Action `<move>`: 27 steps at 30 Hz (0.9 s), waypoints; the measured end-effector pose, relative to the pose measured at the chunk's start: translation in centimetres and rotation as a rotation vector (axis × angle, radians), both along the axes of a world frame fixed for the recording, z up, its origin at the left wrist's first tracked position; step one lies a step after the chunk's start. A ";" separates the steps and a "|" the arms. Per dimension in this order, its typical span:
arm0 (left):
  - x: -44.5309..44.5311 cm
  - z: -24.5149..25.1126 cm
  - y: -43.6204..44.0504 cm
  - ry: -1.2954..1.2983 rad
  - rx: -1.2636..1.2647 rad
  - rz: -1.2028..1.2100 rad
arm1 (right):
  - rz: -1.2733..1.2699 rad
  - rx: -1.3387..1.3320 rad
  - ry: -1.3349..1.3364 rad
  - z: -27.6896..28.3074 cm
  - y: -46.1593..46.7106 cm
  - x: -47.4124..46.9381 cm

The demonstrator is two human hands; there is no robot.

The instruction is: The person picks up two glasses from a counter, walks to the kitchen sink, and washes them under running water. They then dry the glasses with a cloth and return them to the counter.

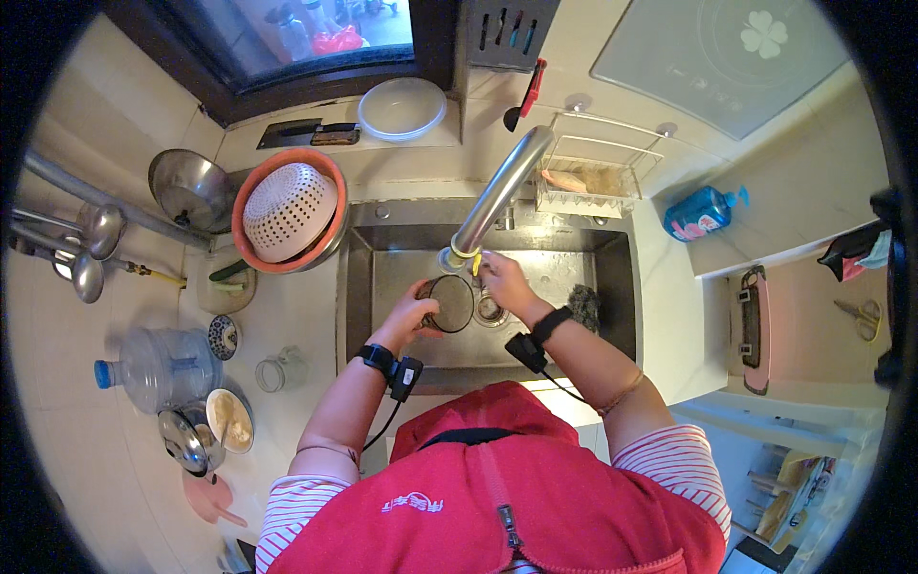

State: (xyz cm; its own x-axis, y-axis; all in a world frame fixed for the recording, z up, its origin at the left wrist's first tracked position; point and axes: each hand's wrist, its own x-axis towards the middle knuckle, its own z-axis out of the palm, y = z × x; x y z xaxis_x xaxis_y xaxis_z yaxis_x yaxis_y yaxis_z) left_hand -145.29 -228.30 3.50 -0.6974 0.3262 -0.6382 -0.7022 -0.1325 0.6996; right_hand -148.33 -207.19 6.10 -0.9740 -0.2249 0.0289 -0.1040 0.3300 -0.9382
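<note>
My left hand (412, 314) grips the side of a round, dark-rimmed glass bowl (453, 304), held tilted over the steel sink (412, 351). Above the bowl ends the curved metal faucet (497, 197), its pale spout tip near the bowl's far rim. The fingers of my right hand (505, 281) pinch a small yellow tab (477, 264) beside that spout tip. Below my right hand is the sink drain (490, 308). Toward the sink's right wall lies a dark scouring pad (584, 306). Whether water runs from the spout is hard to tell.
Left of the sink stand a red basin (247, 251) under a white colander (290, 212), a glass jar (271, 374) and a water jug (168, 369). A cleaver (290, 133) lies behind. At the right are a wire rack (599, 204) and a blue soap bottle (699, 213).
</note>
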 end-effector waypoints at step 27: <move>0.9 -7.8 2.8 0.079 0.102 0.114 | -0.114 0.529 -0.156 -3.3 -1.0 2.2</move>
State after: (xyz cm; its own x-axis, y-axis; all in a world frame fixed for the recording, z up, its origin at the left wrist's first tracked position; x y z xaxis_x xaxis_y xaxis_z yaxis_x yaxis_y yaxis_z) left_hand -144.43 -225.48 -4.34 -0.7801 0.3022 -0.5478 -0.6221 -0.2816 0.7305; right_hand -146.17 -208.14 2.83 -0.9766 -0.0628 -0.2055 0.0863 0.7609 -0.6430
